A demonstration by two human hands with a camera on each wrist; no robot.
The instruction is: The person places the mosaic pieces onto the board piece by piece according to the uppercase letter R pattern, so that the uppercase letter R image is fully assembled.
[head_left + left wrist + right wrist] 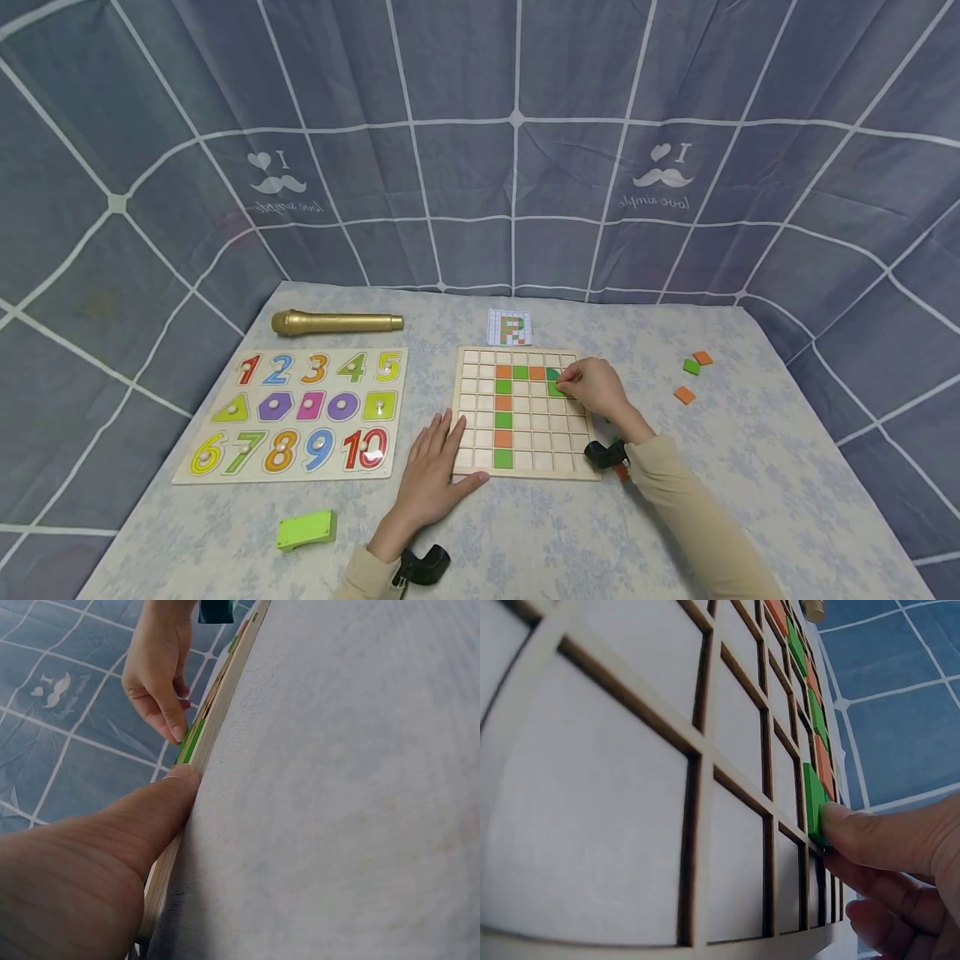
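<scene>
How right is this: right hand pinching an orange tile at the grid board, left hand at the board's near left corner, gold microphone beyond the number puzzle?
Not quite: the right wrist view shows the right hand pinching a green tile, not an orange one. The rest holds: left hand at the near left corner of the grid board, gold microphone beyond the number puzzle.

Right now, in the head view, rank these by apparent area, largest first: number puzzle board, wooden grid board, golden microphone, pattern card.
1. Number puzzle board
2. Wooden grid board
3. Golden microphone
4. Pattern card
</scene>
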